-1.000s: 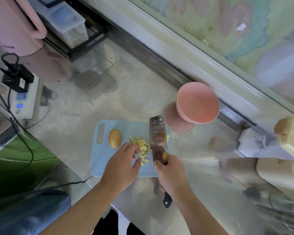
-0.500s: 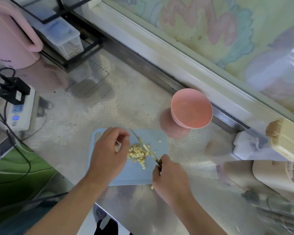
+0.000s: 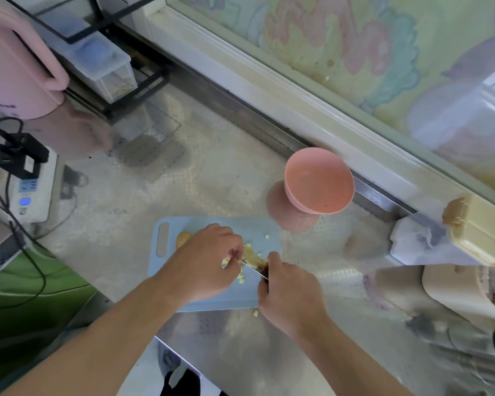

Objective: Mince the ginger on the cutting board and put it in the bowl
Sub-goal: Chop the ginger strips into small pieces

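Note:
A light blue cutting board point(image 3: 262, 232) lies on the steel counter. On it sits a pile of minced ginger point(image 3: 252, 257) and, near the handle hole, an uncut ginger piece point(image 3: 182, 238), partly hidden by my left hand point(image 3: 203, 261). That hand's bent fingertips touch the pile at the blade. My right hand point(image 3: 290, 295) grips the handle of the knife point(image 3: 253, 269), whose blade is seen edge-on beside the pile. The pink bowl point(image 3: 297, 178) stands beyond the board's far right corner with nothing in it.
A few ginger bits lie scattered on the board, and one bit point(image 3: 255, 312) is on the counter by the front edge. A power strip point(image 3: 30, 192) with cables sits far left, a pink kettle point(image 3: 15, 61) at back left, and cream containers point(image 3: 480, 230) at right.
The knife turned from flat-side-up to edge-on and now lies against the pile. My left hand swung to the far side of the board, then came back to the ginger by the blade.

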The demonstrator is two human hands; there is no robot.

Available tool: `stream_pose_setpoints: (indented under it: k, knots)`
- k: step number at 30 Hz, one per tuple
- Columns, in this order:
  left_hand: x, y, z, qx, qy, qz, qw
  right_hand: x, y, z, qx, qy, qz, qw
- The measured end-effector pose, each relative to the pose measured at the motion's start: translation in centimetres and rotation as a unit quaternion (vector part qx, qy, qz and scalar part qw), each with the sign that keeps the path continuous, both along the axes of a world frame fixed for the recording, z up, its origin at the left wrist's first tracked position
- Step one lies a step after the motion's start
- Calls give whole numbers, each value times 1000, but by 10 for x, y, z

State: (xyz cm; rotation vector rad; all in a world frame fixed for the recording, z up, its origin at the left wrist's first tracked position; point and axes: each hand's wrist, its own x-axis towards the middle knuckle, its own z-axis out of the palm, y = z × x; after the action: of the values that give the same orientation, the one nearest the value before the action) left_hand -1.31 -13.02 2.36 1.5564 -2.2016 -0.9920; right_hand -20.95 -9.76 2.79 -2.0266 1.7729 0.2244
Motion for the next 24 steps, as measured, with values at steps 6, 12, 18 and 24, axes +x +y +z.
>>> stream_pose_setpoints:
  k: [6, 12, 18, 24]
  knots:
    - [-4, 0, -9, 30, -6, -9, 999, -2, 1, -1, 6, 17, 23, 1000]
    - [-10, -10, -22, 79, -43, -30, 996, -3, 4, -7, -3, 13, 36, 999]
    - [-18, -25, -32, 143, -86, -44, 985, -5, 7, -8, 1, 12, 46, 999]
    - [-20, -28, -13, 161, 18, 90, 983, -8, 7, -5, 6, 0, 38, 999]
